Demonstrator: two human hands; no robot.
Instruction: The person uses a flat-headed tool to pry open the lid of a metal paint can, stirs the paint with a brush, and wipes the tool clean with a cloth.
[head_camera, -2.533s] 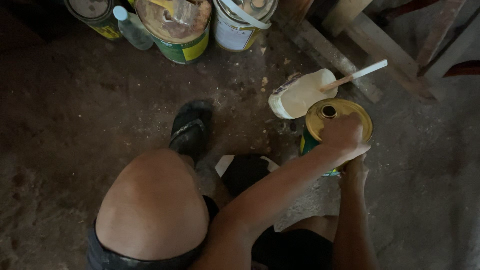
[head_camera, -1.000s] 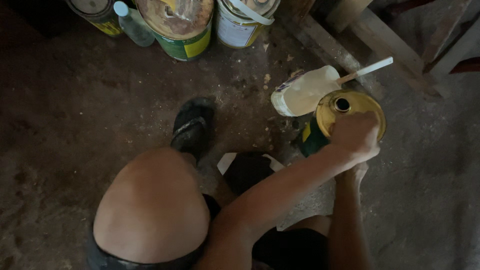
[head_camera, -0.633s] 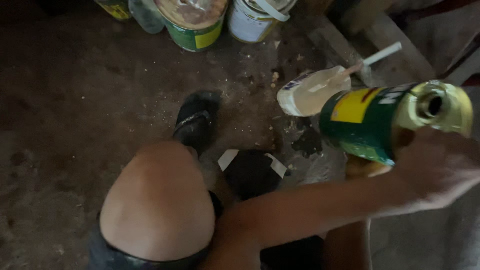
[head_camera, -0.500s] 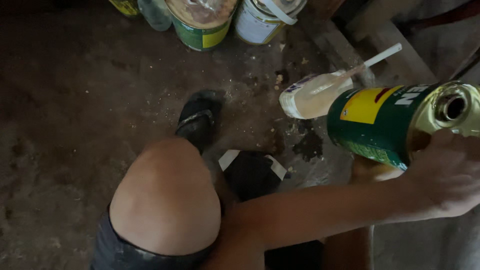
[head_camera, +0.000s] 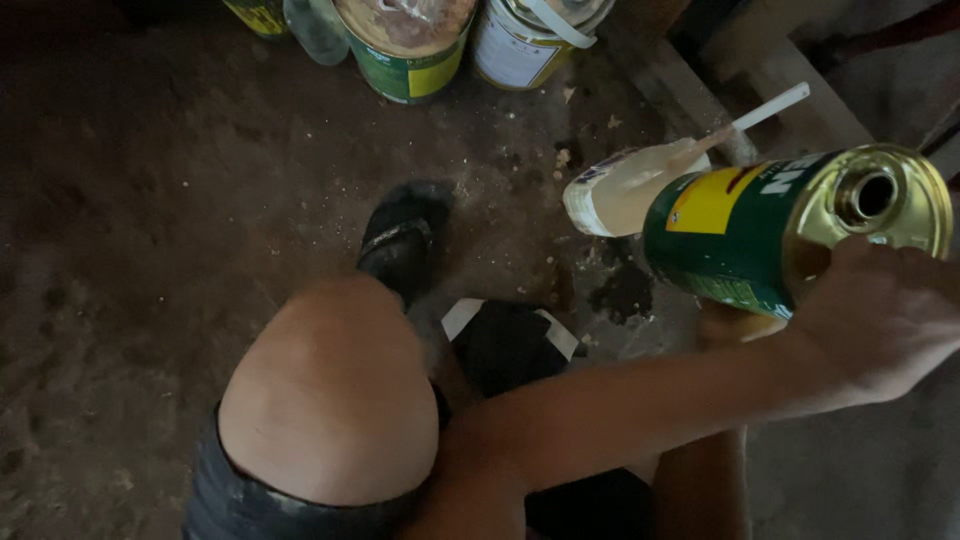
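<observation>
I crouch on a dark, gritty dirt floor (head_camera: 170, 230). At twelve o'clock stand a green-and-yellow paint tin (head_camera: 405, 45) and a white tin (head_camera: 530, 40); my black sandal (head_camera: 400, 240) rests at centre.

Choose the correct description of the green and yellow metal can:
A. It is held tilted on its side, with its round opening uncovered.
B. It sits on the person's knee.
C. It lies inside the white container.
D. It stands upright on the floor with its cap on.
A: the green and yellow can is lifted off the floor and tipped sideways, a hand at its gold top, the spout hole open.
</observation>
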